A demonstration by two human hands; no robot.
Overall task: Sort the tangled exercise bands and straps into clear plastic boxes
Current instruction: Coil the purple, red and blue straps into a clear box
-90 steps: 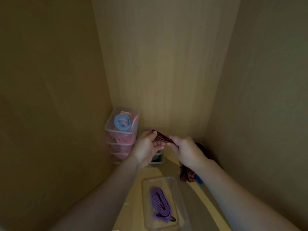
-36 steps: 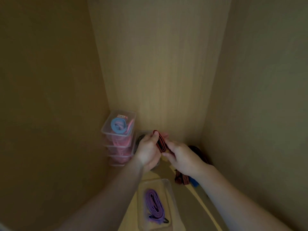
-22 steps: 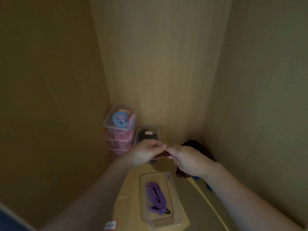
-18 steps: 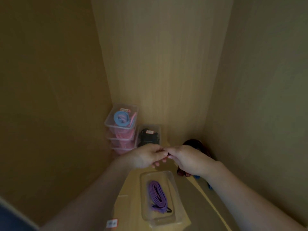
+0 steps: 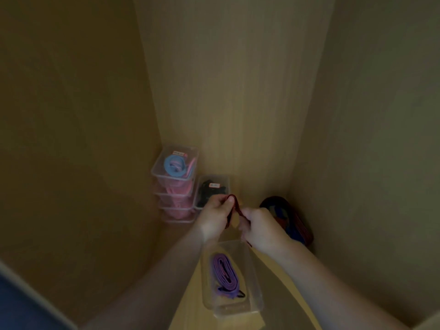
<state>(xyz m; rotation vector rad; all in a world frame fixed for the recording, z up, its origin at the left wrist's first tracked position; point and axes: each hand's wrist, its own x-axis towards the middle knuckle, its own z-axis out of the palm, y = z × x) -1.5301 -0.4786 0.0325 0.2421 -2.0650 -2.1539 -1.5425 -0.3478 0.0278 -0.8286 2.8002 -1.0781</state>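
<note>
Raised since a moment ago, red-and-black strap (image 5: 236, 207) now arching between them: left hand (image 5: 214, 217) and right hand (image 5: 259, 229), both clamped on it. Around, wooden cupboard walls (image 5: 226, 91); back left, stacked clear boxes (image 5: 175, 186) of pink bands; below the wrists, open clear box (image 5: 252, 282) holding a purple strap (image 5: 225, 275); right corner, tangled pile (image 5: 292, 220) partly hidden by the right hand; behind the left hand, small box (image 5: 213, 186) of black straps.
</note>
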